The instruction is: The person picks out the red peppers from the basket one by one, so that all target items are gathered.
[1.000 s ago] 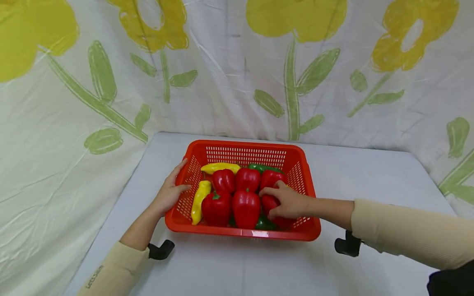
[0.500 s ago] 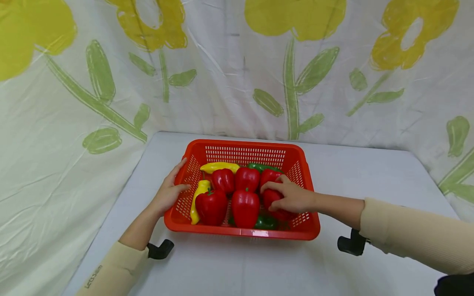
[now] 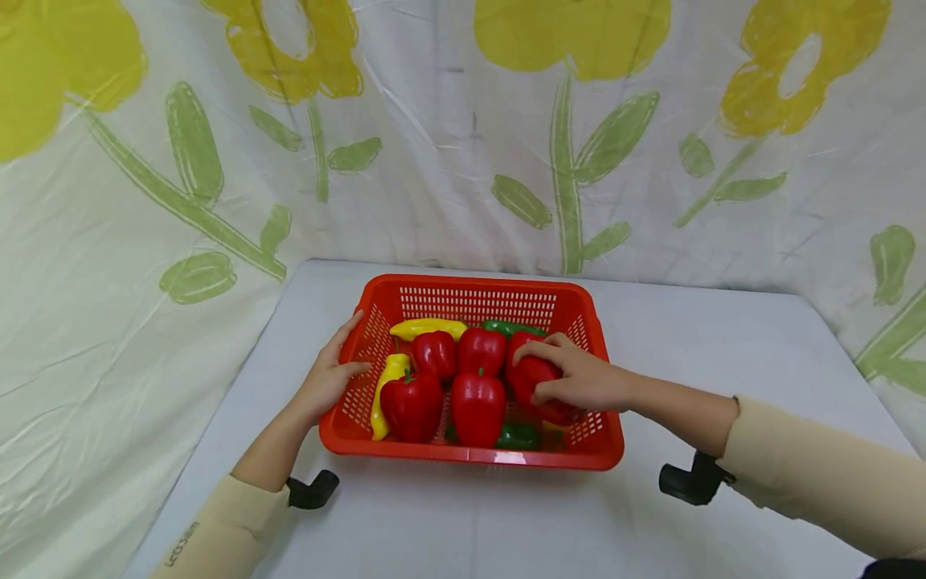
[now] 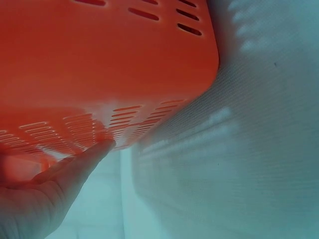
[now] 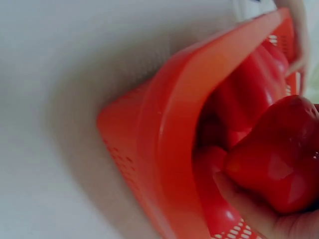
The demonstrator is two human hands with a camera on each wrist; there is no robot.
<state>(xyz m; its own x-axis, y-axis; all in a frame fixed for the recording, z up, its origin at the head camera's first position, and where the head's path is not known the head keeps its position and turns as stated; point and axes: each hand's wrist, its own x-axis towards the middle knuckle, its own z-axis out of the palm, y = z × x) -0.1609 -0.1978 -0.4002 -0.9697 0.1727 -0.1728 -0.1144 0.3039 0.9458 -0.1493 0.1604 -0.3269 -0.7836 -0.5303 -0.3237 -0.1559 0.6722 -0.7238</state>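
A red plastic basket (image 3: 473, 456) with slotted walls holds several red bell peppers, yellow peppers and green ones. My left hand (image 3: 327, 384) grips its left side, thumb over the rim and fingers along the outer wall. In the left wrist view, straight fingers (image 4: 75, 172) lie against the slotted wall. At the basket's right end, my right hand (image 3: 582, 376) holds a red bell pepper (image 3: 534, 376), its fingers over the top and its thumb at the near side. The right wrist view shows this pepper (image 5: 279, 157) above others, with the thumb (image 5: 249, 206) pressed along it.
Red peppers (image 3: 478, 408) stand in the front of the basket, with a long yellow pepper (image 3: 391, 394) at the left. A green pepper (image 3: 518, 437) lies low in front. The white table (image 3: 405, 523) surrounds the basket; a flowered cloth (image 3: 448, 161) hangs behind.
My right hand has shifted slightly right, tilting the red bell pepper and uncovering a bit of yellow below. The front-left red pepper has tipped left. My left hand stays at the basket's side.
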